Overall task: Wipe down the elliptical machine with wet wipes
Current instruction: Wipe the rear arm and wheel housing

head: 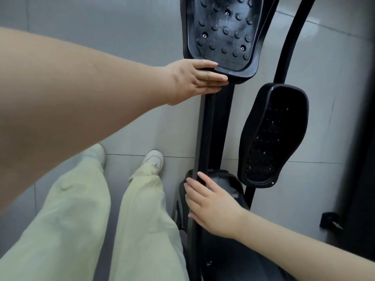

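At centre-left, the left hand (194, 78) lays straight fingers against the near edge of the upper pedal (223, 33) of the elliptical machine (215, 118), which fills the frame's right half. At lower centre, the right hand (211, 203) rests spread on the lower housing (229, 185). Neither hand shows a wet wipe, so this looks like steadying rather than wiping. The next move probably calls for fetching one.

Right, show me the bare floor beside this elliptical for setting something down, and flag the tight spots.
Bare tile floor lies between the left hand, the white shoe and the centre rail; another patch sits right of the lower pedal. Crowded: the slit between rail and lower pedal, and around the right hand on the rail.
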